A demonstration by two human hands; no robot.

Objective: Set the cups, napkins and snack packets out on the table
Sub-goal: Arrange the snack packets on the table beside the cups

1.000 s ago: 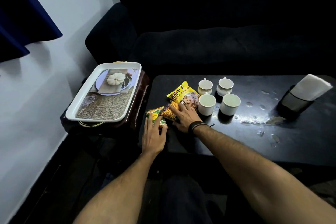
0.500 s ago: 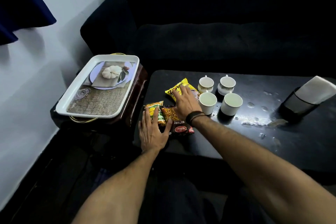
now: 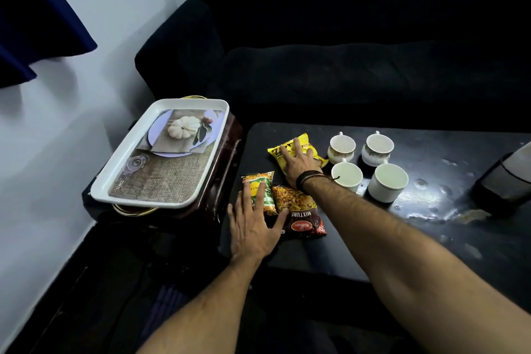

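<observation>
Three snack packets lie at the left end of the black table [image 3: 402, 238]. My right hand [image 3: 297, 165] rests flat on the yellow packet [image 3: 280, 149], fingers spread. My left hand [image 3: 254, 227] lies flat with fingers over the green packet [image 3: 267, 195] and thumb touching the brown mixture packet [image 3: 301, 215]. Several white cups stand just right of the yellow packet: two patterned ones [image 3: 341, 149] at the back, two plain ones [image 3: 388, 182] in front. A napkin holder [image 3: 508, 178] with white napkins is at the right edge, partly cut off.
A white tray [image 3: 138, 161] with a printed pumpkin picture sits on a dark stool left of the table. A black sofa [image 3: 344, 66] runs behind the table. Water drops and scuffs mark the table's right half. A blue curtain [image 3: 34, 23] hangs at the upper left.
My right hand moved from the mixture packet up onto the yellow packet. The mixture packet is now uncovered. My left hand stayed on the green packet.
</observation>
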